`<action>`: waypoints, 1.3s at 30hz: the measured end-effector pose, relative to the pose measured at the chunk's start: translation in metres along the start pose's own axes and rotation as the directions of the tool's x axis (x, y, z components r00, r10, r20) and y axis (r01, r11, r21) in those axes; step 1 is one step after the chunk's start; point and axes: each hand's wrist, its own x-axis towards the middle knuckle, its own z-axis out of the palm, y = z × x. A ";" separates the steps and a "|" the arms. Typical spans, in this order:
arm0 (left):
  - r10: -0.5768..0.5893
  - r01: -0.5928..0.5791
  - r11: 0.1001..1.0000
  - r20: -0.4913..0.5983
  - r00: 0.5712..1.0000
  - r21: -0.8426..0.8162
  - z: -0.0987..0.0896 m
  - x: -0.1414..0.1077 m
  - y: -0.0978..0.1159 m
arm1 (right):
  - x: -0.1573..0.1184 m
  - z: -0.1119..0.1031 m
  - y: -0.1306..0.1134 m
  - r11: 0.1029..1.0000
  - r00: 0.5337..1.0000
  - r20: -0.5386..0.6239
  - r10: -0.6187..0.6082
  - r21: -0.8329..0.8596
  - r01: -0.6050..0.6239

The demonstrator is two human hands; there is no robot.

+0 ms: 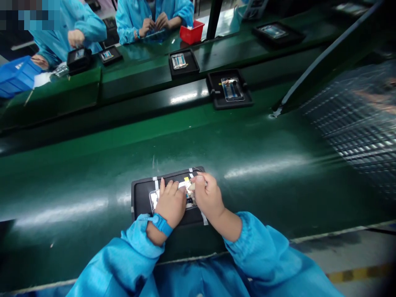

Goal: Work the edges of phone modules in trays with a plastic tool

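Observation:
A phone frame with its inner parts showing (154,199) lies in a black tray (140,194) on the green bench, close in front of me. My left hand (171,202) lies over the middle of the frame, fingers stretched out and resting on it. A blue wrist strap (162,225) circles that wrist. At the frame's right end my right hand (208,196) is closed in a pinch on a small pale pointed tool (192,187), its tip close to the parts. A yellow tab (186,179) shows between the hands. My fingers hide much of the frame.
Beyond a raised ledge are more black trays with phone frames, one tray (219,99) nearest. Two people in blue smocks sit across, near a red bin (192,33) and a blue bin (15,78). A slanted post (321,57) rises at the right.

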 end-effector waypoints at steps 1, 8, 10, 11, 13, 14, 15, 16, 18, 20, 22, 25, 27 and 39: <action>-0.001 0.001 1.000 0.003 1.000 0.001 0.000 0.000 0.000 | 0.000 0.000 0.000 1.000 1.000 0.005 -0.006 -0.008 0.006; -0.017 0.018 0.999 0.036 0.999 -0.032 0.000 -0.001 0.000 | 0.006 0.000 -0.009 0.965 0.976 0.116 -0.184 -0.169 0.202; -0.014 0.018 0.998 0.061 0.998 -0.062 -0.001 -0.001 0.000 | 0.007 0.004 -0.012 0.913 0.936 0.201 -0.289 -0.237 0.333; -0.012 0.018 0.997 0.073 0.997 -0.079 -0.001 -0.001 -0.001 | 0.008 0.006 -0.013 0.883 0.912 0.241 -0.333 -0.260 0.391; -0.014 0.023 0.994 0.090 0.996 -0.107 -0.002 0.000 -0.001 | 0.009 0.010 -0.013 0.843 0.883 0.277 -0.380 -0.289 0.453; -0.020 0.032 0.993 0.096 0.995 -0.118 -0.003 0.000 -0.001 | 0.010 0.012 -0.012 0.841 0.881 0.277 -0.383 -0.290 0.456; -0.031 0.044 0.991 0.102 0.994 -0.129 -0.003 0.001 -0.002 | 0.010 0.013 -0.011 0.852 0.890 0.264 -0.372 -0.283 0.440; -0.045 0.060 0.988 0.109 0.993 -0.142 -0.003 0.001 -0.002 | 0.011 0.013 -0.011 0.876 0.909 0.240 -0.340 -0.270 0.399; -0.083 0.104 0.977 0.118 0.990 -0.185 -0.003 0.003 -0.004 | 0.012 0.011 -0.009 0.945 0.967 0.164 -0.194 -0.233 0.229; -0.126 0.151 0.959 0.115 0.985 -0.241 -0.003 0.004 -0.007 | 0.014 0.008 -0.008 0.984 0.997 0.075 0.006 -0.177 0.007; -0.164 0.190 0.938 0.112 0.980 -0.291 -0.003 0.006 -0.009 | 0.015 0.006 -0.008 0.984 0.990 0.024 0.142 -0.113 -0.139; -0.223 0.252 0.912 0.126 0.967 -0.323 -0.004 0.010 -0.009 | 0.015 0.007 -0.008 0.982 0.982 0.028 0.186 -0.038 -0.185; -0.261 0.290 0.900 0.131 0.957 -0.326 -0.004 0.013 -0.006 | 0.015 0.008 -0.007 0.978 0.978 0.026 0.209 -0.016 -0.208; -0.365 0.336 0.847 0.009 0.931 -0.413 -0.020 -0.013 -0.039 | 0.013 0.007 -0.004 0.921 0.935 0.053 0.350 0.165 -0.354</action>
